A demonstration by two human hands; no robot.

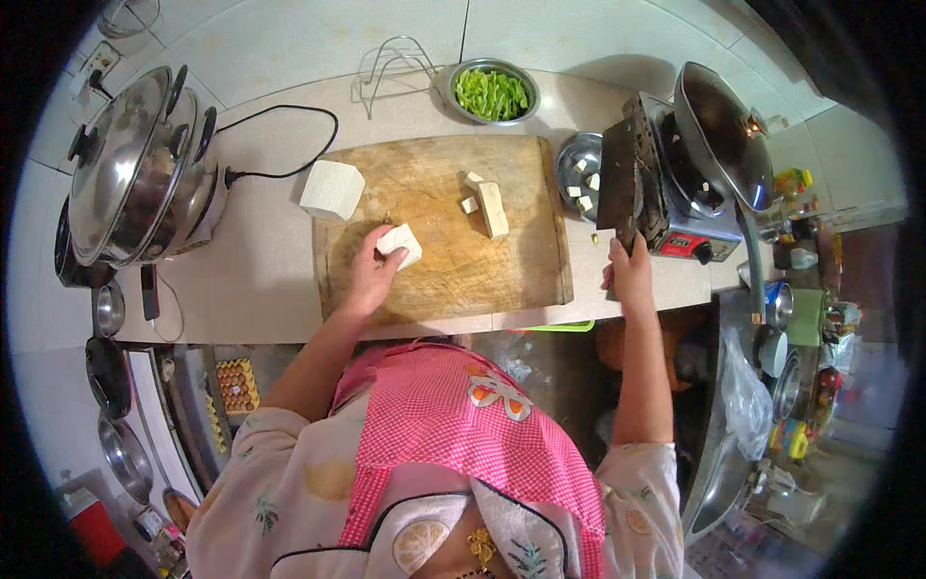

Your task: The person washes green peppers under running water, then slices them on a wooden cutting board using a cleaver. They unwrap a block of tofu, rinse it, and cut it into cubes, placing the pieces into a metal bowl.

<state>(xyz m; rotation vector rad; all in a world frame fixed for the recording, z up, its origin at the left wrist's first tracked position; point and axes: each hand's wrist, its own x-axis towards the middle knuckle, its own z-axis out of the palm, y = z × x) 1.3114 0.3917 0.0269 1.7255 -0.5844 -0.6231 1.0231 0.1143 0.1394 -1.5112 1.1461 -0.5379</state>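
My left hand [374, 273] grips a piece of white tofu [400, 246] over the left part of a wooden cutting board [434, 289]. A larger tofu block [333, 189] rests at the board's upper left corner. A tofu slab [493, 210] and small tofu pieces [470, 205] lie on the board's right half. My right hand [628, 271] holds a cleaver [618, 174] by its handle, its dark blade raised to the right of the board. The blade partly hides a metal bowl [571, 155] with several tofu cubes [593, 181] in it.
A metal bowl of cut greens [492, 94] and a wire rack [401, 65] stand behind the board. At right is a portable gas stove [694, 246] with a tilted wok [723, 137]. A large lidded steel pot [123, 188] and black cord [336, 134] are at left.
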